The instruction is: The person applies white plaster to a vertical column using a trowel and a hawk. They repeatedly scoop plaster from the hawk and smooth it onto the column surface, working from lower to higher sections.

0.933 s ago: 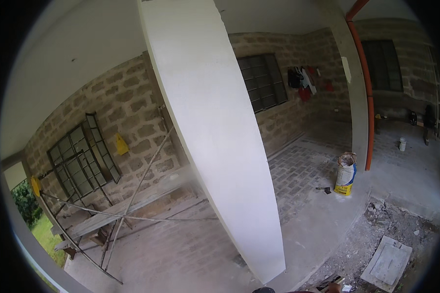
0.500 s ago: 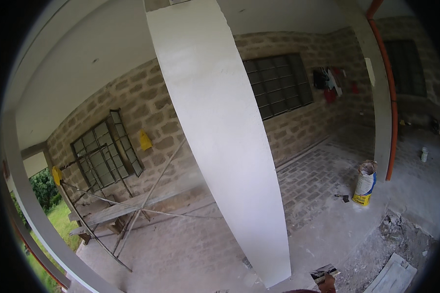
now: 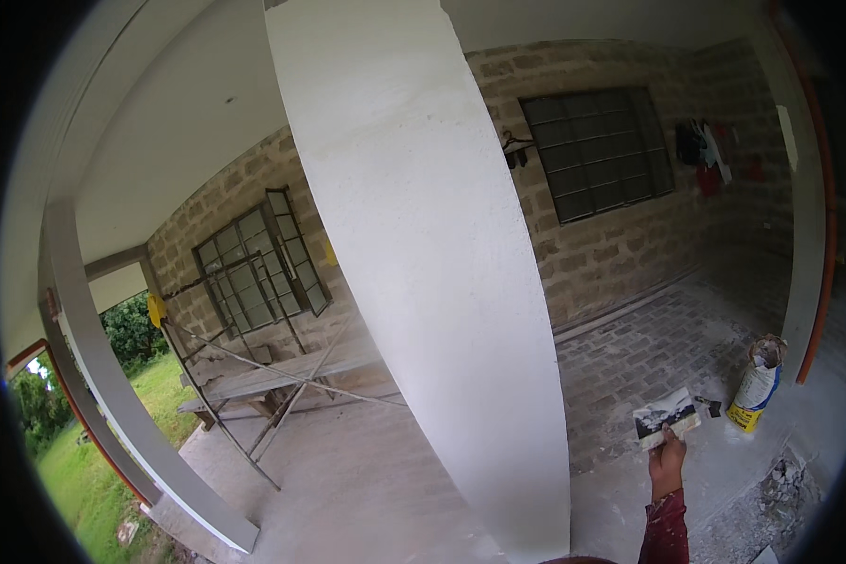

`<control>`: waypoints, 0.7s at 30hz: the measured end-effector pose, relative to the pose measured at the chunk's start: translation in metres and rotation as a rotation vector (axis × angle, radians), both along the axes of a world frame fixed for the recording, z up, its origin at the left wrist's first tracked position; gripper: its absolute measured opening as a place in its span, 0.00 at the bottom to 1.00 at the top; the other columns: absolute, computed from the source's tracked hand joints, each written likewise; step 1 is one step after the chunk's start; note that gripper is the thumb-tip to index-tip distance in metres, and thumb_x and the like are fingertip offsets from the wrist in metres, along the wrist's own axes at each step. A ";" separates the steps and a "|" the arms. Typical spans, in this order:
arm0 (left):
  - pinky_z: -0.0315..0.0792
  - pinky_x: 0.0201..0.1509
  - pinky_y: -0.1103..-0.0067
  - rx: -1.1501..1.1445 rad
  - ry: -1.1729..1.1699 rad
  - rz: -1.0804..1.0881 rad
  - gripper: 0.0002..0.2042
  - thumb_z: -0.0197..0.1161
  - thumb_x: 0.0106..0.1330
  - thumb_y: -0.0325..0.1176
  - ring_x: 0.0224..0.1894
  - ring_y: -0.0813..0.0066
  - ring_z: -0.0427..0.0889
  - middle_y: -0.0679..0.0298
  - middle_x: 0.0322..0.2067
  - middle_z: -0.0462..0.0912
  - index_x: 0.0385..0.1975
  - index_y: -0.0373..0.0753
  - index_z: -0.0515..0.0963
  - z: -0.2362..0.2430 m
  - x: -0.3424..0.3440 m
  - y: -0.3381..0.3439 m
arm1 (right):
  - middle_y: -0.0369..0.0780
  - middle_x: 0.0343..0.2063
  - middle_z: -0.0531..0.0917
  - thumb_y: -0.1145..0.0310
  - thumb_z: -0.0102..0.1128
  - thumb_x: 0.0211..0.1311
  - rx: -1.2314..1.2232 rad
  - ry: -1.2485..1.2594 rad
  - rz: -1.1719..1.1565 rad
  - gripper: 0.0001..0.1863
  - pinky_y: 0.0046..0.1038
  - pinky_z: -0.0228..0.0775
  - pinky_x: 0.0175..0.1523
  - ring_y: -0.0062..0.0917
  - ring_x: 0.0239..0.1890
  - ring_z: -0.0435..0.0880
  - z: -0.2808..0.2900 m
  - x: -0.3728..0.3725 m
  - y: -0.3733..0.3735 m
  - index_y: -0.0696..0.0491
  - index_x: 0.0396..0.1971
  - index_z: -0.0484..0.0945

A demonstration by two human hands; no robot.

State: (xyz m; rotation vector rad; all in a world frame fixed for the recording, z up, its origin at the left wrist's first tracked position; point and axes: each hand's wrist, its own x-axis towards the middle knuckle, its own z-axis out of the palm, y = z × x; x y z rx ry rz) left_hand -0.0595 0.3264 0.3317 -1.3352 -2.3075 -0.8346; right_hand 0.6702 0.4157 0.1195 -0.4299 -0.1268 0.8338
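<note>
My right hand [image 3: 666,460], at the end of a dark red sleeve, is closed on the lower edge of a flat rectangular trowel [image 3: 656,419]. Its face is dark in the middle, with white paste smeared around the edges; the grip itself is mostly hidden by the hand. The trowel is held up at the lower right, apart from the tall white pillar [image 3: 423,235] that leans through the middle of the picture. The pillar's surface is smooth and white, with a slightly rough patch near the top. My left hand is outside the picture.
An opened white, blue and yellow sack [image 3: 756,385] stands right of the trowel, with a dark brush-like tool [image 3: 711,407] beside it. Rubble [image 3: 788,489] lies at the lower right. Left of the pillar are pole scaffolding [image 3: 254,376] with planks and an open barred window [image 3: 258,263].
My right hand has come up from the lower edge with the trowel, which now shows fully. The view has turned, shifting the sack and far pillar to the right.
</note>
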 end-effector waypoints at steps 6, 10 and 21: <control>0.81 0.50 0.54 0.008 0.005 0.201 0.25 0.67 0.74 0.54 0.45 0.42 0.88 0.47 0.46 0.91 0.61 0.43 0.85 0.007 0.059 -0.068 | 0.40 0.55 0.84 0.76 0.65 0.78 0.210 -0.403 -0.204 0.18 0.28 0.77 0.57 0.25 0.53 0.86 0.273 -0.015 0.101 0.57 0.63 0.78; 0.81 0.50 0.54 0.009 0.007 0.300 0.25 0.67 0.74 0.54 0.45 0.42 0.88 0.47 0.46 0.91 0.61 0.42 0.85 0.014 0.109 -0.101 | 0.42 0.58 0.85 0.79 0.63 0.79 0.381 -0.706 -0.123 0.16 0.29 0.76 0.65 0.23 0.58 0.84 0.399 -0.034 0.115 0.59 0.62 0.82; 0.81 0.51 0.54 0.003 -0.002 0.412 0.26 0.67 0.74 0.54 0.46 0.42 0.88 0.46 0.47 0.90 0.62 0.42 0.84 0.019 0.167 -0.140 | 0.44 0.64 0.85 0.83 0.62 0.72 0.830 -1.128 -0.437 0.28 0.39 0.73 0.75 0.42 0.69 0.81 0.550 -0.099 0.154 0.51 0.70 0.80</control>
